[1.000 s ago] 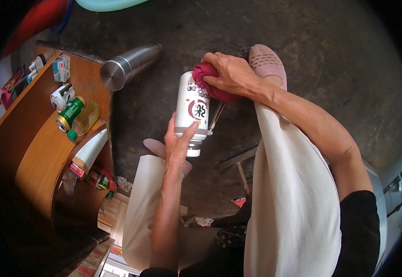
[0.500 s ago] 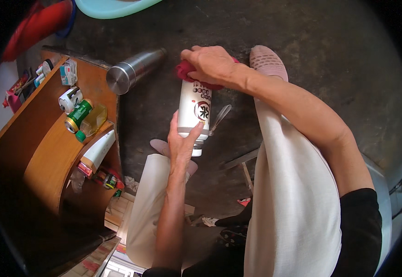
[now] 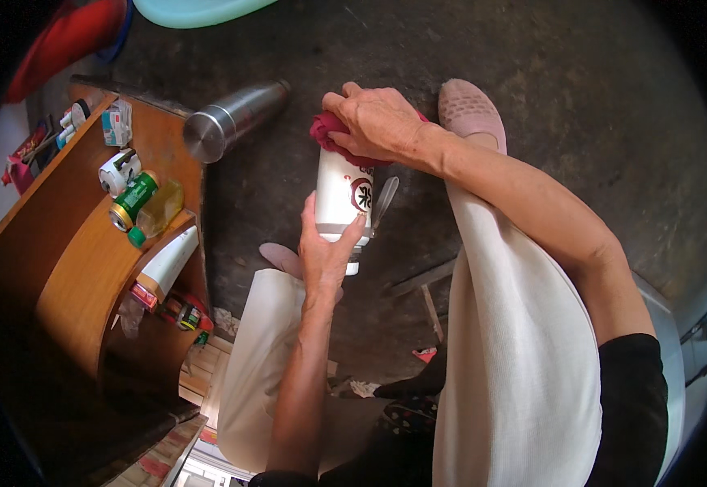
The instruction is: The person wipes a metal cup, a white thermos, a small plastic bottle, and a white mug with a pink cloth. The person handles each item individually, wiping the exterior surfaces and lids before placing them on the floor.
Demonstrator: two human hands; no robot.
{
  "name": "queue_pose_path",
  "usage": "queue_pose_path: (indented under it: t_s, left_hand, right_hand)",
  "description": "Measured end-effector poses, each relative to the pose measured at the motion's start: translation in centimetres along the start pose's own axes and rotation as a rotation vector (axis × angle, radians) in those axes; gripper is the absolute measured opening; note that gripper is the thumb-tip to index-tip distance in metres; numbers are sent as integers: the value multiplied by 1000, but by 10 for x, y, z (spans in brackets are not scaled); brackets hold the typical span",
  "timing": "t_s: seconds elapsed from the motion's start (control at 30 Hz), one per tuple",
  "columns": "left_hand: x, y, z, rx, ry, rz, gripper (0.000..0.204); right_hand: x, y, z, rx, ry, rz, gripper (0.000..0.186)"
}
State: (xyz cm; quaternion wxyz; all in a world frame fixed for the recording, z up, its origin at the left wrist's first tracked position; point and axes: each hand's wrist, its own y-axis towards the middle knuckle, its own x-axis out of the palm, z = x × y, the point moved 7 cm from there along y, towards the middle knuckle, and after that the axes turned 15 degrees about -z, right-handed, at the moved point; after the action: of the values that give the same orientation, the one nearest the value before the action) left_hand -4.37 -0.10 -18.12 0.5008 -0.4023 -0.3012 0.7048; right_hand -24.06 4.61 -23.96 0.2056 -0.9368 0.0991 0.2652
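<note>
A white thermos bottle [image 3: 339, 191] with dark and red printing and a grey band is held in front of me, its capped end toward me. My left hand [image 3: 326, 247] grips it around the banded end, thumb on top. A red cloth [image 3: 330, 136] covers the far end of the bottle. My right hand [image 3: 378, 122] presses that cloth against it, fingers curled over the fabric. A strap loop [image 3: 386, 199] sticks out on the bottle's right side. The cloth and my right hand hide the far end.
A steel thermos flask [image 3: 236, 120] stands on the dark floor [image 3: 597, 105], left of the bottle. Further left, a wooden cabinet [image 3: 69, 300] carries a green can [image 3: 134, 199], a yellowish bottle [image 3: 161, 209] and small boxes. At the top is a pale green basin [image 3: 203, 15].
My right hand and the cloth have shifted slightly right and down along the bottle, covering more of its printing. The bottle has turned a little; my left hand keeps its grip.
</note>
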Motion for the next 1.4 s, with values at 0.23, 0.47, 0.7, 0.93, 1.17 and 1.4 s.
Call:
queue_pose_path:
  t_s: [0.23,0.47,0.7,0.93,1.17,1.4]
  left_hand:
    - [-5,-8,-4,12,213,85,86]
    - [5,-4,4,36,169,65,85]
    - [1,-8,5,-73,202,54,91]
    - [10,-6,-1,89,161,64,85]
    - [4,-7,-8,99,182,73,88]
    - [0,-2,-14,54,-41,-1,86]
  right_hand:
    - [17,-34,-49,-176,100,-250,39]
    - [12,13,5,69,84,-103,36]
    - [22,-39,-36,-72,234,-344,40]
    - [-1,-3,16,80,27,26,41]
    - [-5,-35,92,382,505,126,63]
    - [10,-69,83,512,1338,-11,65]
